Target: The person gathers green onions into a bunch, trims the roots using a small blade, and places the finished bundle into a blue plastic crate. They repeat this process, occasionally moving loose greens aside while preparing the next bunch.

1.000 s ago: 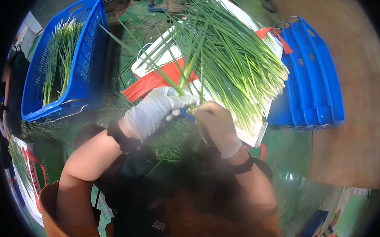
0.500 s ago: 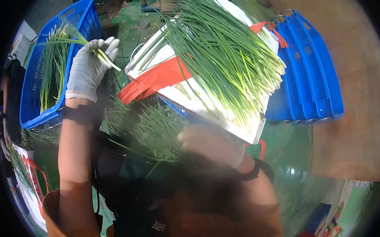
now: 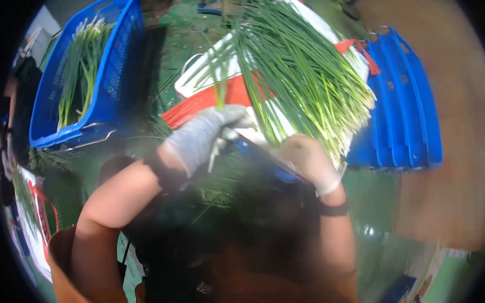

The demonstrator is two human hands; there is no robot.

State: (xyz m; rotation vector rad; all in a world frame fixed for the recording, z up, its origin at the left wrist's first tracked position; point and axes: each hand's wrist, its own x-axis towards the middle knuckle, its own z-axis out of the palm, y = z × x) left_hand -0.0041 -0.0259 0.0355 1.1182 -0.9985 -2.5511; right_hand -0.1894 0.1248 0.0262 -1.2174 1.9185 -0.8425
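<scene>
The left hand [image 3: 201, 138], in a pale glove, is curled closed at the near edge of the heap of green onions [image 3: 304, 78]. A few stalks [image 3: 218, 90] seem to rise from its fingers toward 12 o'clock, though blur leaves this uncertain. The gloved right hand [image 3: 308, 162] rests at the white ends of the heap, at 3 o'clock from the left hand. Its grip cannot be told through the blur.

The onions lie on a white board [image 3: 196, 80] with red bands [image 3: 205, 101] beneath, leaves pointing to 11 o'clock. They look light, limp and easily bruised or creased, so they are best taken near the firmer white bases, gently.

A blue basket [image 3: 116, 59] holding more greens sits at 10 o'clock, and stacked blue crates [image 3: 405, 101] at 3 o'clock. Marks on the crates are too blurred to read.
</scene>
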